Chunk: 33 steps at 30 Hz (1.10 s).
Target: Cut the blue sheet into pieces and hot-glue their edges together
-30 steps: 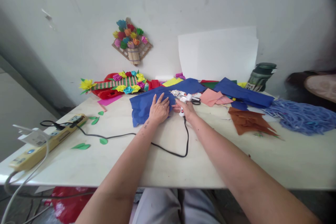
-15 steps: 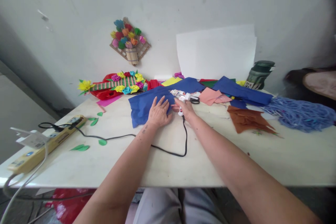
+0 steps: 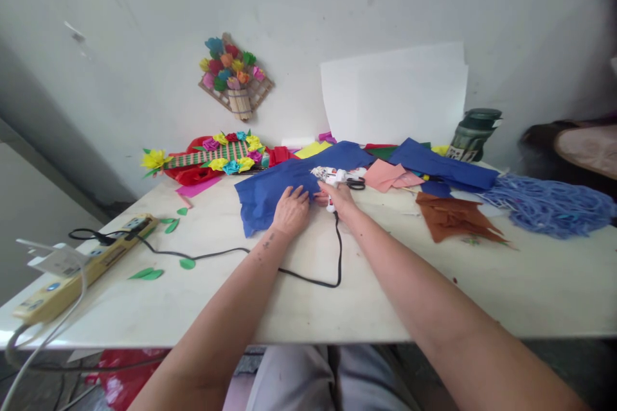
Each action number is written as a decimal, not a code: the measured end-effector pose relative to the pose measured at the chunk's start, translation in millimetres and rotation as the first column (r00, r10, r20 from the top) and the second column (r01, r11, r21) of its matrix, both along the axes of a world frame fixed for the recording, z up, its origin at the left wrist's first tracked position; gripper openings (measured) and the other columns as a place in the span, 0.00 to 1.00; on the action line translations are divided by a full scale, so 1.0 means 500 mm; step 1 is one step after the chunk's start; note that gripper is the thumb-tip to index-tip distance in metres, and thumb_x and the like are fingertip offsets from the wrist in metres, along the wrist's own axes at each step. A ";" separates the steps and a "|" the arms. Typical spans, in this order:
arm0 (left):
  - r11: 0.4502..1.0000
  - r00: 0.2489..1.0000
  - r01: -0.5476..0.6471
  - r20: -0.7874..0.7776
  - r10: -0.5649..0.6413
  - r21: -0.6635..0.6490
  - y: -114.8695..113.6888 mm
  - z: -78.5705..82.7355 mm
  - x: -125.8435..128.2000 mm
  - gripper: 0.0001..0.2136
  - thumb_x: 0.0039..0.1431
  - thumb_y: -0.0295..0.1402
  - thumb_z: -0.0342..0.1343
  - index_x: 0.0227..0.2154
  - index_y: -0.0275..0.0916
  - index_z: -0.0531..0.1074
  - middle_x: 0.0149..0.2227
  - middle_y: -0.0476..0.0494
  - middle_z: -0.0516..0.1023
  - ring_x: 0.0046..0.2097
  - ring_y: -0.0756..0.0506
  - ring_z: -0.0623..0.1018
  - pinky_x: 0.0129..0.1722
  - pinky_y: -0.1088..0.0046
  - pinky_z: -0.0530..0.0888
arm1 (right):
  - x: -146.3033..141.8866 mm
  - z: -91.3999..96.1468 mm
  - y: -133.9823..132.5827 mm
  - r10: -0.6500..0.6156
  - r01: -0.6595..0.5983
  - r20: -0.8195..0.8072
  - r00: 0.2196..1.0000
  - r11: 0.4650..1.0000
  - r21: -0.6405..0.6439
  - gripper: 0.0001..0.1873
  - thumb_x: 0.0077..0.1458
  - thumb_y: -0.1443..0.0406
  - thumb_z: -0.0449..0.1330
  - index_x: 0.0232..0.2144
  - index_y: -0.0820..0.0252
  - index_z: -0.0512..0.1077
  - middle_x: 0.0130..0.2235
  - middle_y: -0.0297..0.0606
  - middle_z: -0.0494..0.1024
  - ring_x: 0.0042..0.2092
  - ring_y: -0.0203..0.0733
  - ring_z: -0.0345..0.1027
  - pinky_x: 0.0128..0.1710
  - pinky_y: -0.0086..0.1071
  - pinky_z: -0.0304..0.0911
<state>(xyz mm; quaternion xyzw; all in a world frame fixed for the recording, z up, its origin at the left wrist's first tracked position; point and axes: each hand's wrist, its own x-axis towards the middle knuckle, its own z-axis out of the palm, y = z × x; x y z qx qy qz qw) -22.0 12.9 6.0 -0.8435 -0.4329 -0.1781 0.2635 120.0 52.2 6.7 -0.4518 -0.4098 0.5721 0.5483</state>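
My left hand lies on a blue paper sheet near the middle of the white table, fingers curled onto the paper's edge. My right hand is wrapped round the handle of a white glue gun, whose nozzle points left at the blue paper beside my left fingers. The gun's black cord runs toward me and then left across the table.
A yellow power strip sits at the left edge with plugs in it. Green paper leaves, paper flower crafts, pink, brown and blue papers, blue shredded strips, a dark green jar and scissors lie around.
My left fingers have curled in from lying flat on the blue paper. The right hand and glue gun stay in about the same place; the view shifted slightly.
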 end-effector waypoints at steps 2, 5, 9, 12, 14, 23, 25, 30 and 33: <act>1.000 1.000 -0.004 -0.025 0.003 -0.026 -0.003 0.003 0.003 0.14 0.55 0.26 0.45 0.37 0.33 0.75 0.43 0.38 0.76 0.52 0.39 0.67 0.50 0.57 0.60 | 0.001 0.003 -0.005 0.003 -0.004 0.048 0.999 1.000 0.007 0.13 0.46 0.60 0.60 0.33 0.62 0.68 0.22 0.34 0.75 0.22 0.39 0.71 0.19 0.30 0.67; 0.997 0.998 -0.020 -0.056 0.016 -0.075 -0.009 0.011 0.007 0.14 0.57 0.26 0.43 0.37 0.34 0.74 0.44 0.38 0.75 0.50 0.39 0.66 0.45 0.60 0.62 | 0.007 0.008 -0.009 -0.038 0.025 0.178 0.983 0.997 0.077 0.14 0.46 0.58 0.60 0.34 0.61 0.69 0.27 0.36 0.77 0.18 0.36 0.67 0.15 0.28 0.62; 0.991 0.993 -0.095 -0.082 0.088 -0.096 -0.015 0.018 0.013 0.16 0.60 0.27 0.39 0.35 0.37 0.74 0.44 0.39 0.74 0.46 0.42 0.66 0.39 0.63 0.62 | 0.028 0.015 -0.009 -0.191 0.042 0.550 0.813 0.961 0.272 0.16 0.48 0.53 0.58 0.29 0.62 0.71 0.24 0.38 0.75 0.18 0.36 0.65 0.17 0.28 0.60; 0.987 0.989 -0.132 -0.081 0.125 -0.092 -0.016 0.016 0.014 0.17 0.62 0.29 0.37 0.32 0.36 0.73 0.41 0.38 0.72 0.43 0.42 0.66 0.36 0.64 0.61 | 0.050 0.025 -0.016 -0.352 -0.044 0.814 0.463 0.907 0.418 0.20 0.49 0.51 0.55 0.33 0.62 0.71 0.27 0.42 0.76 0.29 0.44 0.71 0.27 0.31 0.62; 0.986 0.988 -0.135 -0.095 0.126 -0.101 -0.014 0.012 0.014 0.18 0.63 0.30 0.36 0.31 0.36 0.73 0.39 0.39 0.72 0.41 0.42 0.67 0.33 0.65 0.61 | 0.064 0.033 -0.025 -0.409 -0.127 0.890 0.200 0.890 0.437 0.19 0.51 0.52 0.54 0.36 0.61 0.70 0.33 0.45 0.77 0.36 0.48 0.71 0.33 0.33 0.61; 0.980 0.982 -0.110 -0.168 0.082 -0.166 -0.020 0.009 0.001 0.13 0.60 0.26 0.41 0.33 0.35 0.73 0.32 0.39 0.74 0.38 0.43 0.68 0.30 0.68 0.62 | 0.082 0.041 -0.059 -0.388 -0.391 0.904 -0.179 0.871 0.296 0.15 0.53 0.60 0.51 0.41 0.62 0.64 0.43 0.47 0.73 0.42 0.48 0.68 0.36 0.33 0.56; 0.979 0.984 -0.109 -0.160 0.081 -0.171 -0.023 0.010 -0.001 0.13 0.60 0.26 0.42 0.34 0.35 0.73 0.33 0.39 0.75 0.39 0.43 0.68 0.30 0.68 0.62 | 0.082 0.037 -0.061 -0.397 -0.410 0.899 -0.185 0.862 0.297 0.15 0.54 0.61 0.51 0.42 0.62 0.64 0.43 0.48 0.72 0.42 0.48 0.68 0.36 0.33 0.56; 0.979 0.990 -0.092 -0.124 0.070 -0.183 -0.025 0.014 -0.003 0.12 0.59 0.27 0.44 0.34 0.36 0.73 0.33 0.39 0.76 0.39 0.43 0.69 0.30 0.69 0.63 | 0.077 0.033 -0.064 -0.413 -0.465 0.893 -0.178 0.835 0.294 0.14 0.53 0.63 0.50 0.42 0.62 0.64 0.44 0.46 0.72 0.41 0.48 0.68 0.35 0.34 0.56; 0.977 0.992 -0.085 -0.106 0.064 -0.198 -0.025 0.015 -0.005 0.12 0.58 0.27 0.44 0.34 0.36 0.74 0.33 0.38 0.76 0.39 0.43 0.69 0.31 0.68 0.65 | 0.071 0.034 -0.062 -0.394 -0.481 0.897 -0.200 0.837 0.261 0.14 0.54 0.63 0.50 0.43 0.62 0.64 0.43 0.47 0.72 0.41 0.47 0.68 0.36 0.34 0.56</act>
